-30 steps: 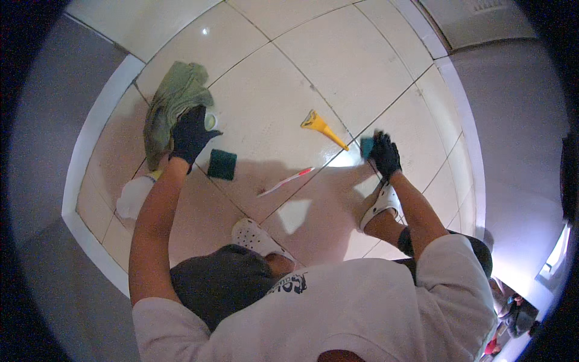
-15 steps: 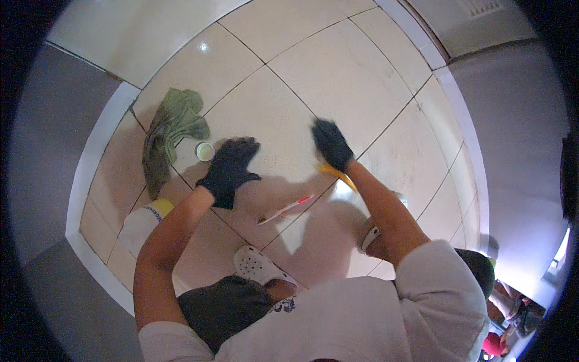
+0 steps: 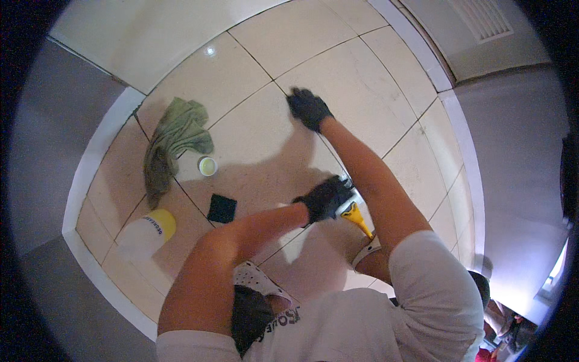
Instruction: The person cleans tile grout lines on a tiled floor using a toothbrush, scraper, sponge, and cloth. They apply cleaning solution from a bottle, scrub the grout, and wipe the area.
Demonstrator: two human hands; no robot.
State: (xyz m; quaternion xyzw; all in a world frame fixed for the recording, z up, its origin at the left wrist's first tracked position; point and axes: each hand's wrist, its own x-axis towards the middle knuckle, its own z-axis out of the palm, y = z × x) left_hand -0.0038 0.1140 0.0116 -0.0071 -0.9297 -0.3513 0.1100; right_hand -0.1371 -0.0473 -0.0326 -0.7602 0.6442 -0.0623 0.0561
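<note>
My left hand (image 3: 326,198), in a black glove, reaches across in front of me with its fingers curled. Something pale shows at its fingertips, too small to name. Just right of it lies a yellow-handled scraper (image 3: 357,218), its tip close to the glove. My right hand (image 3: 309,109), also black-gloved, is farther out, low over the beige tiles; its fingers are bent together, slightly blurred, and their undersides are hidden. A dark square scouring pad (image 3: 222,208) lies on the floor left of my left hand. Beyond the pad sits a small white cup (image 3: 208,166) of yellowish contents.
A crumpled green cloth (image 3: 176,136) lies to the left on the tiled floor (image 3: 253,123). Nearer, a white bottle with a yellow part (image 3: 148,232) lies near the left wall. Grey walls (image 3: 512,157) bound both sides. My white clogs (image 3: 256,279) are close below.
My left hand has moved right, and the scouring pad now shows. The red-and-white brush that lay between my hands is no longer visible. My right hand has moved farther out and left.
</note>
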